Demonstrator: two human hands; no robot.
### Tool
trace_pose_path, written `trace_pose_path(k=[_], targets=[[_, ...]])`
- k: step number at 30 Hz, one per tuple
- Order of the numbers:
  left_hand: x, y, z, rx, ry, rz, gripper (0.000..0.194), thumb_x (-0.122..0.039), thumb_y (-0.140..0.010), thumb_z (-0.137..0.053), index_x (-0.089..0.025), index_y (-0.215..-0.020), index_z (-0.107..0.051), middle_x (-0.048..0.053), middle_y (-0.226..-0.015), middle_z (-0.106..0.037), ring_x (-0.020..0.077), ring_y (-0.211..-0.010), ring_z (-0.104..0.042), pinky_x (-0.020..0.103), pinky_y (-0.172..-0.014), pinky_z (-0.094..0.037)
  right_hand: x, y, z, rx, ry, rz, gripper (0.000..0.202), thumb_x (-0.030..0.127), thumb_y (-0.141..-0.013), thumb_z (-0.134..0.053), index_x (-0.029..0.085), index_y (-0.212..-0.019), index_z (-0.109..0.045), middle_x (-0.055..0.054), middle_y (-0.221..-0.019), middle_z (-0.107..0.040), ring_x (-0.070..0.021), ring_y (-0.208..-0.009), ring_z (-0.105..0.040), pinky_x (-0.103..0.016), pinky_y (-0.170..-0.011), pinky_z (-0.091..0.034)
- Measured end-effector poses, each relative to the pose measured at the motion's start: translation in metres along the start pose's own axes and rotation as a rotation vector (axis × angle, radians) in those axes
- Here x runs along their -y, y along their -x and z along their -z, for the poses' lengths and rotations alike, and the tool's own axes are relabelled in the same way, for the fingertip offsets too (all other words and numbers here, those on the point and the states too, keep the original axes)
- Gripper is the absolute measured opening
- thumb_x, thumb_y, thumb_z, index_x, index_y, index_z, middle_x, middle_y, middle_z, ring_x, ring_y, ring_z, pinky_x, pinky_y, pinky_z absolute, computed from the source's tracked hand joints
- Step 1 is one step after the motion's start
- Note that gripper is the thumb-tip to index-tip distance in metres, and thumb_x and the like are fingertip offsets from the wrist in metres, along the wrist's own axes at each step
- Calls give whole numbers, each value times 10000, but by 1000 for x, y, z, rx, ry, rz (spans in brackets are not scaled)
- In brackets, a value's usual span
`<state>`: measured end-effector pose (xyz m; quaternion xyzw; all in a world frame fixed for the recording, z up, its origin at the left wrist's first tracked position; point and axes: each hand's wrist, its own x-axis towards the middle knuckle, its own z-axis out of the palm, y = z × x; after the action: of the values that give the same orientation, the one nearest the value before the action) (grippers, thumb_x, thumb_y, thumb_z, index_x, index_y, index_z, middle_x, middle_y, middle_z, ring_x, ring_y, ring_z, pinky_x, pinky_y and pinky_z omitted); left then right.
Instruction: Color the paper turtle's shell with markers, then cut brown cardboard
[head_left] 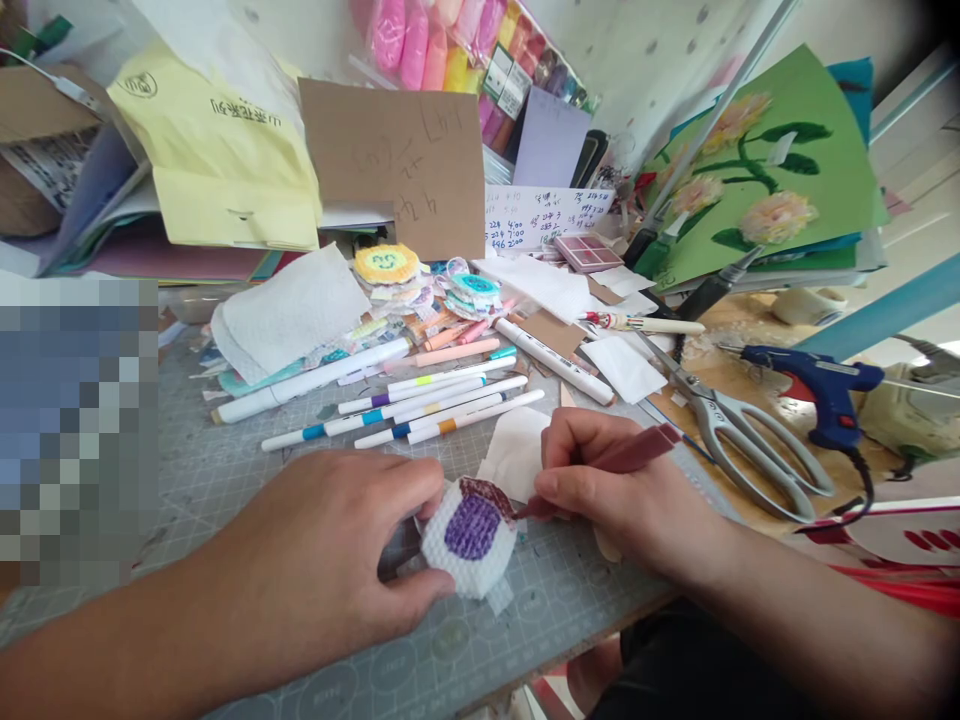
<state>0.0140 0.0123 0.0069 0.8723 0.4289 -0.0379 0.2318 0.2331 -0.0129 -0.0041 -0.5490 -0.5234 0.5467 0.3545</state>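
Note:
A small white quilted paper piece [480,575] lies on the grey cutting mat, with a purple patch in its middle and a dark red-brown band along its upper right edge. My left hand [352,540] grips its left side between thumb and fingers. In my right hand [600,485] is a dark red marker [641,447], pinched by the fingers, its tip touching the coloured band. Just behind the piece lies a blank white paper sheet [517,450], partly covered by my right hand. Several white markers [420,415] with coloured bands lie beyond my hands.
Silver scissors [739,425] and a blue hot glue gun [814,385] lie at the right. Coloured paper discs [386,264] are stacked behind the markers, near white paper sheets [292,315]. A cardboard sheet [394,150] stands at the back; green flower artwork [780,170] leans right.

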Motion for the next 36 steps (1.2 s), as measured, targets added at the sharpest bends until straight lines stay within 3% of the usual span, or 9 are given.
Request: trace_pose_path(k=[6,11,15,19,23,36], targets=[[2,0,-2,-4,20,0,178,-348,-672,-662,-241,-660,-520,-43,-620,-554,178,-578,-476,278,-554,-232,-1,2,0,-3,-5,-6,174,205,-677,-643,203,-570,-506,20,-532,-605,-123,-519,-535,-229,-496,-371],[4,0,-3,-24,32,-11,212,-375,-658,-691,-243,-657,-524,-34,-634,-580,179,-578,-486,293,-546,-236,-1,-1,-2,-31,29,59,172,266,-703,-700,204,-652,-548,14,-605,-624,-126,-560,-542,-232,-511,-382],[5,0,-5,-37,33,-20,184,-370,-650,-693,-250,-684,-558,-52,-638,-583,162,-568,-483,289,-538,-237,1,-3,-2,-12,63,31,190,214,-690,-642,209,-562,-502,14,-555,-601,-114,-516,-496,-234,-485,-356],[6,0,-5,-43,44,-28,202,-376,-641,-700,-245,-672,-550,-59,-621,-570,148,-553,-461,283,-528,-235,4,-6,-3,-28,58,54,168,273,-697,-674,204,-617,-543,5,-601,-617,-132,-566,-533,-244,-516,-386],[4,1,-3,-25,29,-29,201,-376,-654,-694,-246,-695,-547,-55,-650,-590,155,-573,-480,281,-532,-232,5,-7,-3,-3,69,18,169,238,-683,-647,206,-579,-518,16,-558,-594,-112,-514,-482,-234,-484,-346],[6,1,-5,-64,27,-30,204,-384,-637,-696,-248,-680,-549,-52,-629,-581,155,-556,-489,293,-517,-250,3,-11,-6,5,62,50,169,232,-699,-669,208,-594,-538,18,-568,-598,-128,-541,-531,-236,-494,-374]])
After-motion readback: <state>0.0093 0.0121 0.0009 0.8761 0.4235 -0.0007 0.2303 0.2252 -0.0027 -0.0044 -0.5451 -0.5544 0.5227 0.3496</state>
